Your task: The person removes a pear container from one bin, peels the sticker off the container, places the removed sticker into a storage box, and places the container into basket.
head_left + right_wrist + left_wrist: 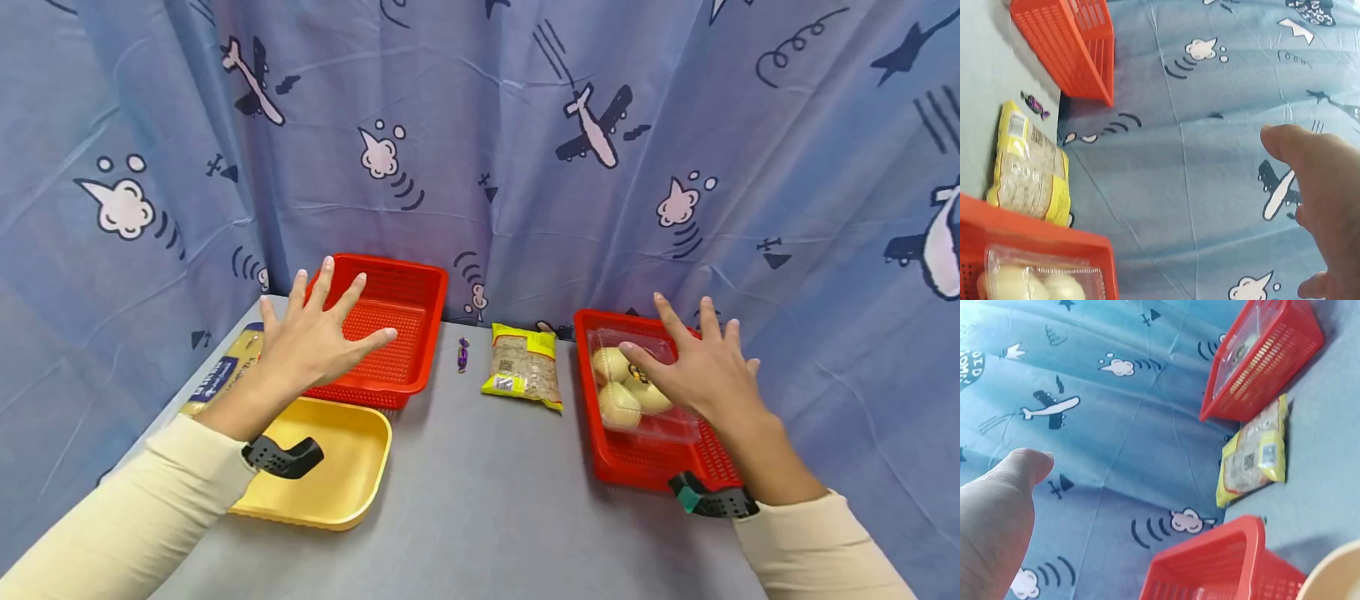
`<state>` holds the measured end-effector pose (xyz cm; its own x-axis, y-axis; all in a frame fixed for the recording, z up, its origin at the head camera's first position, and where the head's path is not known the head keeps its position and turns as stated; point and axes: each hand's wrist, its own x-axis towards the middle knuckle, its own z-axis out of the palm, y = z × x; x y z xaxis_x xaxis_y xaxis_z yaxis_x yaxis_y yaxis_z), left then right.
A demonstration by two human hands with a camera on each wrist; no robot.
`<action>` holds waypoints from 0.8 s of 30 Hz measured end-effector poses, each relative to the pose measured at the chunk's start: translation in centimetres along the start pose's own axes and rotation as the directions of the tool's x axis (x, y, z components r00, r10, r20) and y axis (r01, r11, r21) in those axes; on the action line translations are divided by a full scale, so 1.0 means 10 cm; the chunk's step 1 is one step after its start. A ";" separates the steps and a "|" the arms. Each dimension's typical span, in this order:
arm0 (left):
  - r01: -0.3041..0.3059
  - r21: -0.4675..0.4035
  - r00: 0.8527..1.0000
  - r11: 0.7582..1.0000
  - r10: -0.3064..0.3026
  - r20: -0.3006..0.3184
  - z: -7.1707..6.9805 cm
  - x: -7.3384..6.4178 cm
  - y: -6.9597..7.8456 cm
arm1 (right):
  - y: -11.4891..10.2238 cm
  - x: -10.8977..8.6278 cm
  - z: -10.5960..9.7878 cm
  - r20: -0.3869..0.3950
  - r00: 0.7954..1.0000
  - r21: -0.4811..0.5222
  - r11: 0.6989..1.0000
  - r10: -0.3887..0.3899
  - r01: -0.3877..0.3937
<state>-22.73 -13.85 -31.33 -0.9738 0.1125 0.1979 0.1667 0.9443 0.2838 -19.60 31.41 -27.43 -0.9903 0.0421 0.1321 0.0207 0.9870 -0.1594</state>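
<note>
With fingers spread and nothing in it, my left hand (303,342) hovers over the near left part of a red plastic basket (437,333). My right hand (708,371), also spread and holding nothing, is above the right red basket (592,450). In that basket lies a clear plastic box (611,342) of pale round items, partly hidden by the hand in the head view. Between the baskets lie a yellow-and-clear bag (525,367) of light brown contents and a small purple wrapped candy (462,355). The right wrist view shows my right thumb (1291,140) extended.
A yellow tray (352,467) stands in front of the left basket, partly under my left forearm. A yellow package with a dark blue label (217,377) lies at the table's left edge. A blue printed curtain (480,125) hangs behind the grey table (480,500).
</note>
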 end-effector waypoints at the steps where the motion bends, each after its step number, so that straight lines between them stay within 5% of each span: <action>1: -0.003 -0.003 1.000 1.000 0.003 0.000 0.01 0.00 0.02 | 0.02 0.00 0.00 -0.001 1.000 0.003 1.000 -0.001 0.001; 24: -0.101 -0.038 0.995 0.994 0.101 0.006 0.33 0.04 0.64 | 0.67 0.16 0.04 0.021 0.999 0.056 0.998 0.035 -0.037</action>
<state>-22.58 -6.70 -32.55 -0.9528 0.2095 0.2199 0.2700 0.9158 0.2974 -21.13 37.99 -28.70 -0.9916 0.0737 0.1059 0.0491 0.9745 -0.2191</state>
